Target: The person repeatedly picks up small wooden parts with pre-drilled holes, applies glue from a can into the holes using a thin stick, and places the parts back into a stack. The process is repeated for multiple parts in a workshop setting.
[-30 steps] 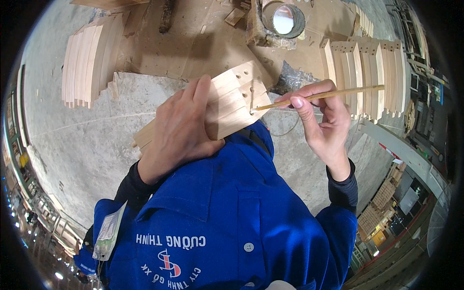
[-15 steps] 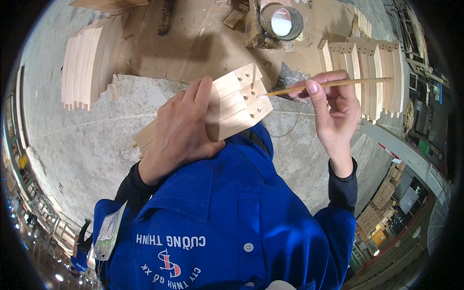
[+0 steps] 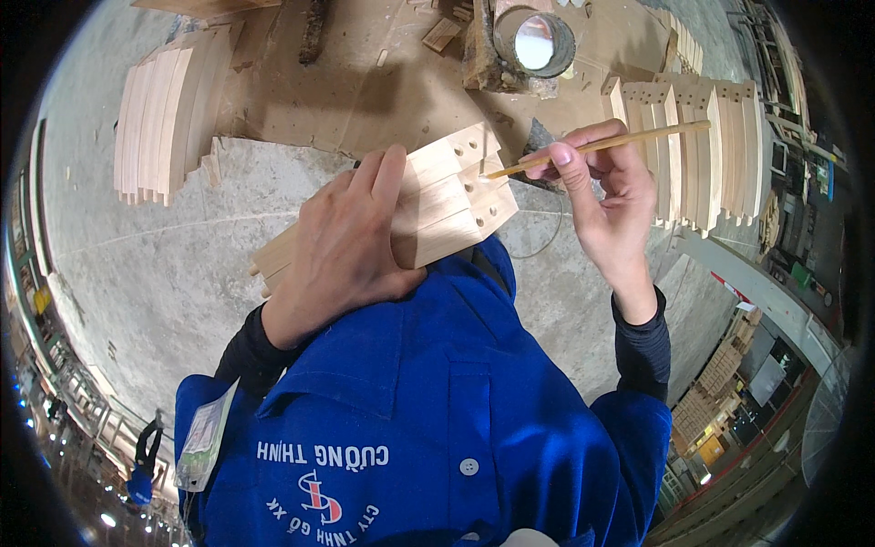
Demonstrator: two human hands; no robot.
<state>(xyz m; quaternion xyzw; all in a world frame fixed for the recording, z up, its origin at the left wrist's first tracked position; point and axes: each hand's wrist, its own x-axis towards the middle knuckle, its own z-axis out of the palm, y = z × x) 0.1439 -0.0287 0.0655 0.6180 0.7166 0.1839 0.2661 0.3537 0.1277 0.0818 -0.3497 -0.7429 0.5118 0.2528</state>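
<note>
Head view looks straight down on a concrete floor [image 3: 164, 273], with a brown board [image 3: 383, 82] laid over it up top. Two stacks of pale wood slats stand on edge, one at the left [image 3: 164, 109], one at the right [image 3: 702, 146], both close enough to reach. A round tin [image 3: 536, 41] sits on the board just past the work, open side up, handy for dipping.

Now the bundle [image 3: 447, 205]: several slats clamped together, drilled ends turned up toward the stick. The left hand [image 3: 342, 246] wraps over the top, palm down, grip full around the bundle, pinning it against the blue jacket [image 3: 428, 410] so it stays level and steady.

Right hand [image 3: 606, 196], grip narrow: thumb and fingers pinch a thin stick [image 3: 602, 144], pen-style. Its tip meets the bundle's end face at the holes, angled in low, the better to aim at one hole.
</note>
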